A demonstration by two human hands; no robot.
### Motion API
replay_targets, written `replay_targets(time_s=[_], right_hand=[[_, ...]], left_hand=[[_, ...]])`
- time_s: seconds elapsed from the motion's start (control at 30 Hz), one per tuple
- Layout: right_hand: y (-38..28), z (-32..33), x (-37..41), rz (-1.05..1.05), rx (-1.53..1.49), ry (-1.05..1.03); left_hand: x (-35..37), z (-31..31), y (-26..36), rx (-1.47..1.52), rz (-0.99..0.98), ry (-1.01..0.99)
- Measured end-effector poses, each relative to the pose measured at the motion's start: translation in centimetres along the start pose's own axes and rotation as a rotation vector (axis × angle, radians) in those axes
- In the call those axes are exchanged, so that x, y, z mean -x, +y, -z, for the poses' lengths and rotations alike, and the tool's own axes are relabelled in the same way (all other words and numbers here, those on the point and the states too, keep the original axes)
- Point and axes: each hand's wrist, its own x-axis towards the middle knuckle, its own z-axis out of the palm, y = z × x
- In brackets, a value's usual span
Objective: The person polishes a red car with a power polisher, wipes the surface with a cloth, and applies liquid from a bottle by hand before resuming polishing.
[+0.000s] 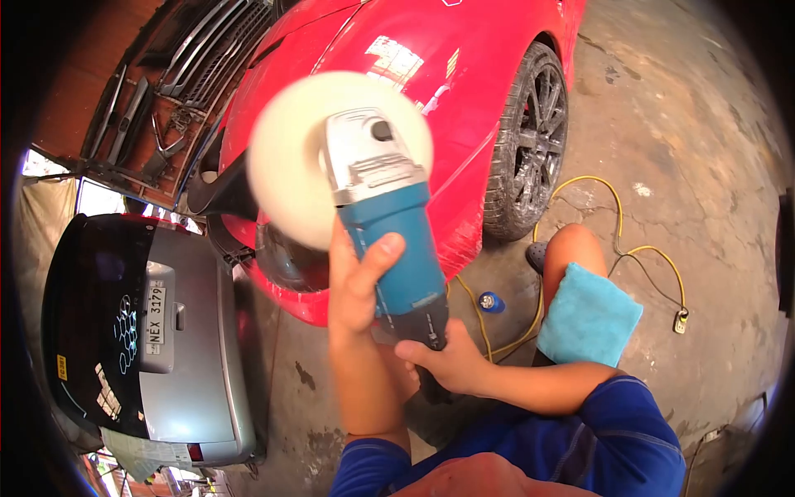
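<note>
A teal angle polisher (406,248) with a grey metal head runs up the middle of the view. Its round, cream-white pad (281,166) overlaps the front corner of a red car (455,108), near the dark headlight (288,258). My left hand (361,277) wraps the polisher's body just below the metal head, thumb lying across the casing. Around the black rear end, by the switch, my right hand (447,358) is closed. A light-blue towel (590,315) lies over my bent right knee.
The car's front wheel (530,141) stands right of the pad. A yellow cord (619,207) loops over the concrete floor to a socket (681,321). A blue-capped bottle (491,301) stands near my knee. At left are a silver vehicle (186,348) and a rack of car grilles (195,83).
</note>
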Motion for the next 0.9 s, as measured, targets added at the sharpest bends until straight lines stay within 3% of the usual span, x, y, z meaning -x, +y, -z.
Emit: replay_targets(time_s=[0.23, 0.9], right_hand=[[0.4, 2.1, 1.6, 0.005, -0.016, 0.028], [3.7, -1.7, -0.5, -0.001, 0.086, -0.105]], left_hand=[[-0.2, -2.5, -1.8, -0.057, 0.006, -0.01], [5.5, 4.2, 0.1, 0.01, -0.042, 0.218]])
